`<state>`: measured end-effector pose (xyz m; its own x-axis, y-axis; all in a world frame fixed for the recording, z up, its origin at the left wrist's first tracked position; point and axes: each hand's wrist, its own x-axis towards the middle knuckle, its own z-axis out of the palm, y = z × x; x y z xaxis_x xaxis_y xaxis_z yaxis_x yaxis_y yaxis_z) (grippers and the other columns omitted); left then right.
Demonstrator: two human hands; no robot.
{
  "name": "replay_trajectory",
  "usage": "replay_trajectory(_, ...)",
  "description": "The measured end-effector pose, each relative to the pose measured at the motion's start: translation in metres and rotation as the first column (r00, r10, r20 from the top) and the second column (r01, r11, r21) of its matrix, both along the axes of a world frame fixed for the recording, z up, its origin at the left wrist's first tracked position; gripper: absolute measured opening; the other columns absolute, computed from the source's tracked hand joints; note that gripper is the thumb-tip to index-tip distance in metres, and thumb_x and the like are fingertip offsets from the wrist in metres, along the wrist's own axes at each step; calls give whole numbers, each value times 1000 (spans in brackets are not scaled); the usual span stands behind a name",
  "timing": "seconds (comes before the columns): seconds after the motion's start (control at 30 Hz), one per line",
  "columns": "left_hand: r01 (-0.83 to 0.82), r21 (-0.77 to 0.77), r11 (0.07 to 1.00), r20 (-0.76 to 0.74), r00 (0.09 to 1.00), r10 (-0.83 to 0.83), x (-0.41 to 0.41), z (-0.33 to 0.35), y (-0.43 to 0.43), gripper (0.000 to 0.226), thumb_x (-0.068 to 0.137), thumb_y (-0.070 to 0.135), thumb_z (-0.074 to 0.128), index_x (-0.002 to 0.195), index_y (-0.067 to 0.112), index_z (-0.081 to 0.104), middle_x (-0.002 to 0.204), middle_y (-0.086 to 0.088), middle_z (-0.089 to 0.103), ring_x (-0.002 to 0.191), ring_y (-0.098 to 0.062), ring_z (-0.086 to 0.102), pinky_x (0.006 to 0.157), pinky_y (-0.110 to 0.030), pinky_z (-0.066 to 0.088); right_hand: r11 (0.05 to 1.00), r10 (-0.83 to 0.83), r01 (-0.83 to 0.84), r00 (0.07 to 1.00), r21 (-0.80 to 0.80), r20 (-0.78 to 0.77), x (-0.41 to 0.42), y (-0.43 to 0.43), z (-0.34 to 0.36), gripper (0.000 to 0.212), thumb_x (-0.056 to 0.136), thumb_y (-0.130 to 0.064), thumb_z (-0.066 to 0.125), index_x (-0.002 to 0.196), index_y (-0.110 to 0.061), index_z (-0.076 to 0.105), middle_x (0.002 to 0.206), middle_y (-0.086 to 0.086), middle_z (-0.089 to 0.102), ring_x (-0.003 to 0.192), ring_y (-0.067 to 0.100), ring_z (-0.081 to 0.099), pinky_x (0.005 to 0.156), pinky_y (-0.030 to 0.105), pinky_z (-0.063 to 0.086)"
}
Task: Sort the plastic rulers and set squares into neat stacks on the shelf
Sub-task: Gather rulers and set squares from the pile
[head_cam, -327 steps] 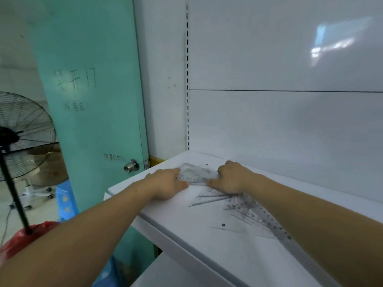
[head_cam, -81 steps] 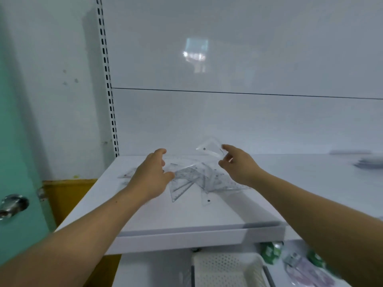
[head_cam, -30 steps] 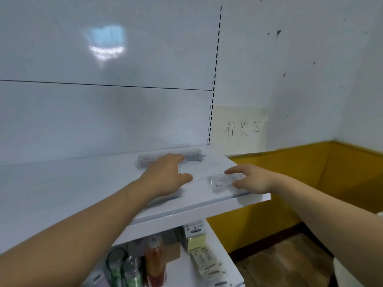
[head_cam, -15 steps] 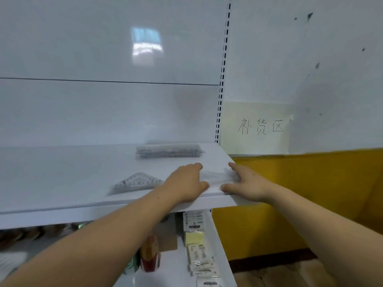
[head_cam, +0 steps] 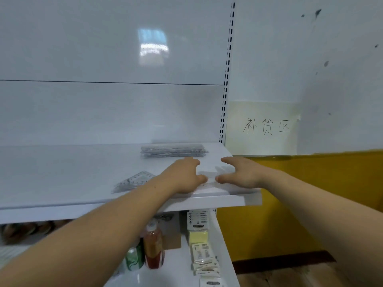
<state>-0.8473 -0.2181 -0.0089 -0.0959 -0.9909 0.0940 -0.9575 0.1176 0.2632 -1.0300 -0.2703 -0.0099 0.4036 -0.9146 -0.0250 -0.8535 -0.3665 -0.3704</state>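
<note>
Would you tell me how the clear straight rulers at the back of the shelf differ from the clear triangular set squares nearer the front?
The clear straight plastic rulers form a long, narrow bundle; the clear triangular plastic set squares form a wedge. The rulers lie by the back panel, the set squares nearer the front edge. Both are transparent, flat on the white shelf, and unheld.

Clear rulers (head_cam: 174,151) stacked at back; set squares (head_cam: 134,181) stacked nearer front.
</note>
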Motion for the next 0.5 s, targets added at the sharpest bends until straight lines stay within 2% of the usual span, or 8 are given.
replay_trajectory(0.27, -126, -46, 991, 22, 992, 127, 119, 22, 45, 65, 91, 46, 52, 147, 22, 28, 153, 1, 30, 137, -20, 34, 111, -34, 29, 978, 102, -127, 983, -168, -151, 114, 7, 36, 75, 88, -60, 49, 148, -21, 28, 150, 4, 34, 134, 24, 36, 109, 37, 29)
replay_trajectory(0.4, -248, -49, 968, 30, 968, 249, 220, 23, 88, 66, 91, 47, 51, 147, 23, 26, 154, 2, 28, 138, -20, 32, 112, -36, 29, 967, 197, -220, 966, -127, -168, 210, 25, 46, 74, 89, -60, 46, 149, -22, 24, 157, 3, 22, 143, 22, 22, 114, 37, 20)
replay_trajectory(0.5, -361, -78, 929, 85, 926, 367, 301, 21, 127, 67, 90, 50, 50, 147, 24, 26, 153, 3, 28, 138, -20, 31, 112, -37, 28, 942, 279, -302, 947, -148, -162, 293, 45, 51, 71, 90, -62, 42, 147, -23, 28, 155, 3, 24, 142, 22, 24, 114, 37, 21)
